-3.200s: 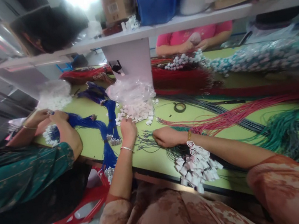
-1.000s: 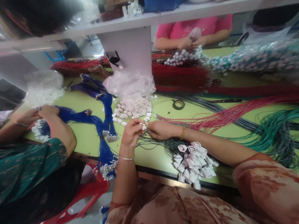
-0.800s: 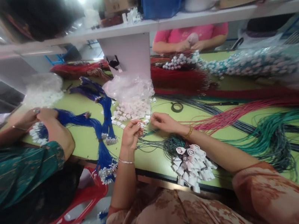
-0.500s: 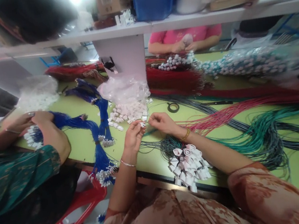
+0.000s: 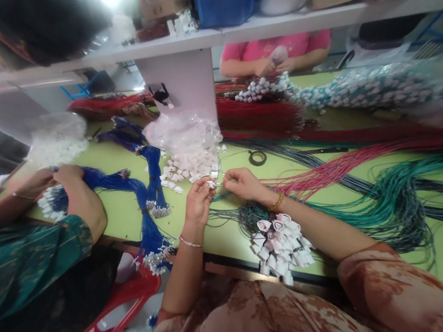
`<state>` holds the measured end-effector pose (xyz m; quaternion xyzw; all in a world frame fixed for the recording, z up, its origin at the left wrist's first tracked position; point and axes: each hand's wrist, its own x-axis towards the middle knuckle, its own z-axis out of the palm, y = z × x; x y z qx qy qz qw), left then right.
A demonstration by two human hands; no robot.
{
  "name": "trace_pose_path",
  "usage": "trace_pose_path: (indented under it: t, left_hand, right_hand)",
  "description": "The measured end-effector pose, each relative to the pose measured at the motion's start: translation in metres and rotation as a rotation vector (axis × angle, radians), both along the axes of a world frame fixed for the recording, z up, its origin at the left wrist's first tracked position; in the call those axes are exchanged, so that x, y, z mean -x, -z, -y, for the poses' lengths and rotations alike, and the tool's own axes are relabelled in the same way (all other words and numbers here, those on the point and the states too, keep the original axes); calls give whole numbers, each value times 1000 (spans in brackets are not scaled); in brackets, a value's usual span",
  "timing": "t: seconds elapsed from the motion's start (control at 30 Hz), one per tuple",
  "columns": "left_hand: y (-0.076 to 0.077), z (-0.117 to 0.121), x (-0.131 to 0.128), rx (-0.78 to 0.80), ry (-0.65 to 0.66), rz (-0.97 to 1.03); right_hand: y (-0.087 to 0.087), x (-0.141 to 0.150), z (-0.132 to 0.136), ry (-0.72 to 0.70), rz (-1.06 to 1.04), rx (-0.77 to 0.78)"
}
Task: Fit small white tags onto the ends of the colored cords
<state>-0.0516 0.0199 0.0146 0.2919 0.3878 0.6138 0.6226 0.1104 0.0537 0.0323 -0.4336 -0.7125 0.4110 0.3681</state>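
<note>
My left hand (image 5: 197,205) is closed in a pinch on a small white connector housing (image 5: 211,184) above the table. Just right of it, my right hand (image 5: 246,184) has its fingers pressed together on a thin dark wire (image 5: 218,165), whose end points toward the housing. Whether the wire end sits inside the housing is too small to tell. Behind my hands lies a pile of loose white housings (image 5: 179,174). Below my right forearm, a bunch of white connectors (image 5: 281,247) on dark wires hangs over the table's front edge.
A black tape roll (image 5: 257,157) lies behind my right hand. Green wires (image 5: 362,205) and pink wires (image 5: 331,168) spread to the right. At left, a co-worker's hands (image 5: 65,176) handle blue wires (image 5: 110,179). A shelf (image 5: 169,47) crosses above the table.
My right hand has shifted slightly right, so the gap between my fingertips is a little wider. My left hand still pinches the white housing.
</note>
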Motion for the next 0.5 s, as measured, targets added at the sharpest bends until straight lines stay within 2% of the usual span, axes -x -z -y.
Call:
trace_pose_path:
  t: [0.33, 0.5]
  left_hand:
    - [2, 1, -11, -21, -47, -128]
    - [5, 0, -17, -9, -110, -134]
  right_hand:
    - [4, 1, -1, -11, -14, -6]
    - [5, -3, -4, -76, -11, -51]
